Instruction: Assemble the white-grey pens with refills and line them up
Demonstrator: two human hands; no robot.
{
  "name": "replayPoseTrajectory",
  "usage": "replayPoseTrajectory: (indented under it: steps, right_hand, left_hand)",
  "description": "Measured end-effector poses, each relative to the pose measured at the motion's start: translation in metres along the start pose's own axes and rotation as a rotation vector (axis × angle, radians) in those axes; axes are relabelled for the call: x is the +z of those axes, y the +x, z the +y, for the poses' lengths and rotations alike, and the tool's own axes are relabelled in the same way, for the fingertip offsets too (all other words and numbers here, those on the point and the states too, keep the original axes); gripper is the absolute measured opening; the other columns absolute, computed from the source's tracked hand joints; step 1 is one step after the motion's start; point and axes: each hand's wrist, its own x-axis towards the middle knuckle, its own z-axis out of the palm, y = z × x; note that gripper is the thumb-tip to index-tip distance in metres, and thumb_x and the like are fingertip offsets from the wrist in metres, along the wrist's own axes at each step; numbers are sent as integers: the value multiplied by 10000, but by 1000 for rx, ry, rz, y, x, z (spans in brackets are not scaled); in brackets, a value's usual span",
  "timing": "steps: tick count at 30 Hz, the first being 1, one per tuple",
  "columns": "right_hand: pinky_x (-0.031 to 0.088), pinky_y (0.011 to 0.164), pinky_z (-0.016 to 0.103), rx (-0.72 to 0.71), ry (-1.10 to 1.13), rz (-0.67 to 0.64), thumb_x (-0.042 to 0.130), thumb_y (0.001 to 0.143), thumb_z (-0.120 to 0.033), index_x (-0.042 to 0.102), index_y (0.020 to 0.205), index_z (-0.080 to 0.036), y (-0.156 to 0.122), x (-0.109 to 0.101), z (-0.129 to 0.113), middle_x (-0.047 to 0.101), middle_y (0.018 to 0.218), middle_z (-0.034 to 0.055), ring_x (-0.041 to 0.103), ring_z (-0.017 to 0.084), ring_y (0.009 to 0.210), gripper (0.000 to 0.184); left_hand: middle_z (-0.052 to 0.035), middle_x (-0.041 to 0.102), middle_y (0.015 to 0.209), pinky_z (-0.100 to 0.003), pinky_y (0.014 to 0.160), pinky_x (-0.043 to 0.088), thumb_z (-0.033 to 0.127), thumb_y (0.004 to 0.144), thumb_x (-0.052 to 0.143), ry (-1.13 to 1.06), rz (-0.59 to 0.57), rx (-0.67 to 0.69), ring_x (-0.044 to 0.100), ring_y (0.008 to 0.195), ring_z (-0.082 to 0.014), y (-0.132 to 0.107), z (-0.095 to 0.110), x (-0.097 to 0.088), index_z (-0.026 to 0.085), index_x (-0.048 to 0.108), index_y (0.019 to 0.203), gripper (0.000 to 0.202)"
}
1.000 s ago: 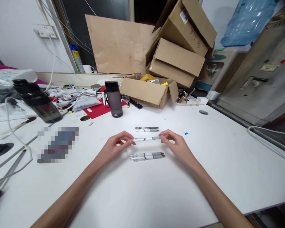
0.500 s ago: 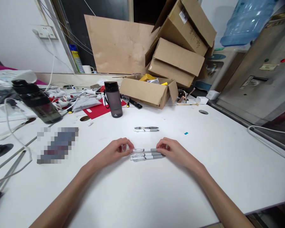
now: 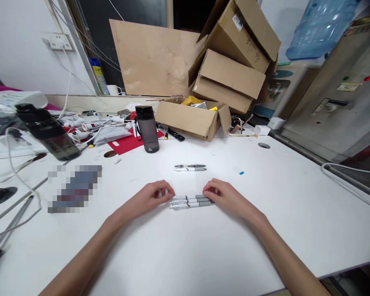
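Three white-and-grey pens lie side by side on the white table (image 3: 185, 255), close to each other. My left hand (image 3: 159, 192) is closed at the clear left end of the farthest pen (image 3: 189, 197). At that same pen's grey right end, the fingers of my right hand (image 3: 219, 192) are pinched together. The middle pen (image 3: 193, 200) and the nearest pen (image 3: 188, 205) lie just in front of it. Beyond my hands, a black pen (image 3: 190, 166) and another white-and-grey pen (image 3: 189, 169) rest parallel to each other.
A dark bottle (image 3: 147, 129) and an open cardboard box (image 3: 188, 117) stand at the back. Another bottle (image 3: 47, 131) and a blurred-out flat object (image 3: 77, 187) are on the left. A small blue piece (image 3: 241, 173) lies on the right.
The farthest pen has come slightly nearer, down against the other two. My left hand has shifted a little with it; my right hand has barely moved.
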Motion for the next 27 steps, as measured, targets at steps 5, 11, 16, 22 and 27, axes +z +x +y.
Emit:
replayPoseTrajectory:
  steps: [5, 11, 16, 22, 27]
  right_hand:
    - [491, 793, 365, 36, 23, 91, 469, 1019, -430, 692, 970, -259, 4, 9, 3, 648, 1023, 43, 607, 208, 876, 285]
    - [430, 1088, 462, 142, 29, 254, 466, 997, -433, 556, 1298, -303, 13, 24, 14, 539, 1363, 70, 455, 264, 1306, 339]
    - [321, 1192, 495, 216, 84, 303, 468, 974, -423, 481, 1407, -281, 22, 26, 17, 456, 1483, 91, 319, 268, 1449, 456]
    - [308, 1198, 492, 293, 181, 299, 484, 957, -452, 454, 1475, -279, 29, 27, 19, 425, 1526, 111, 363, 275, 1452, 547]
    - [302, 1206, 473, 275, 231, 310, 490, 964, -425, 474, 1463, -290, 33, 28, 26, 486, 1518, 81, 381, 243, 1455, 518]
  left_hand:
    - [-24, 702, 920, -261, 616, 438, 509, 952, 570, -148, 133, -129, 559, 660, -148, 3, 2, 4, 237, 711, 1078, 331]
    - [-104, 586, 1426, -355, 924, 565, 471, 943, 622, -642, 307, -258, 692, 1053, -217, 11, -2, 11, 242, 611, 1288, 414]
    - [-120, 435, 1590, -411, 997, 585, 410, 949, 644, -925, 321, -283, 727, 1057, -236, 19, 2, 14, 239, 553, 1352, 448]
    - [-147, 438, 1582, -434, 1040, 573, 450, 953, 635, -956, 282, -271, 755, 996, -231, 31, -5, 19, 223, 529, 1380, 495]
    - [-133, 455, 1568, -436, 1045, 567, 463, 949, 646, -916, 237, -255, 752, 1023, -240, 33, -11, 22, 223, 531, 1375, 502]
